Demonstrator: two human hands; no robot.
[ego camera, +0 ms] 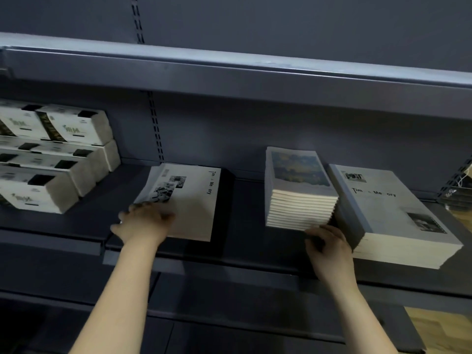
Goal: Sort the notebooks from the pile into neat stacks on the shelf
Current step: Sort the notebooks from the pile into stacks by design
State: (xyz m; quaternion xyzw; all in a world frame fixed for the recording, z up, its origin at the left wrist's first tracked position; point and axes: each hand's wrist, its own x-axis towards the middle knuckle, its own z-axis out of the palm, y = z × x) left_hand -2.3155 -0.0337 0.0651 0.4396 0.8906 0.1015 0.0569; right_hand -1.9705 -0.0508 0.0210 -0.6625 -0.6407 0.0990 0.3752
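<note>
Three lots of notebooks lie on the dark shelf (245, 200). At the left is a low white stack (194, 208) with black edges and "Time Memory" print; my left hand (144, 221) rests flat on its near left corner. In the middle stands a taller stack (298, 190) with a blue-and-yellow picture cover. My right hand (328, 245) is at that stack's near right corner, fingers curled against its lower edge. A wide white "Time Memory" stack (393, 215) lies at the right, touching the middle one.
White boxes (53, 154) with black labels are stacked at the shelf's left end. Another shelf (229, 70) hangs overhead. A slotted upright (155, 129) runs down the back panel. Bare shelf shows between the left and middle stacks. Wooden flooring (434, 325) shows low right.
</note>
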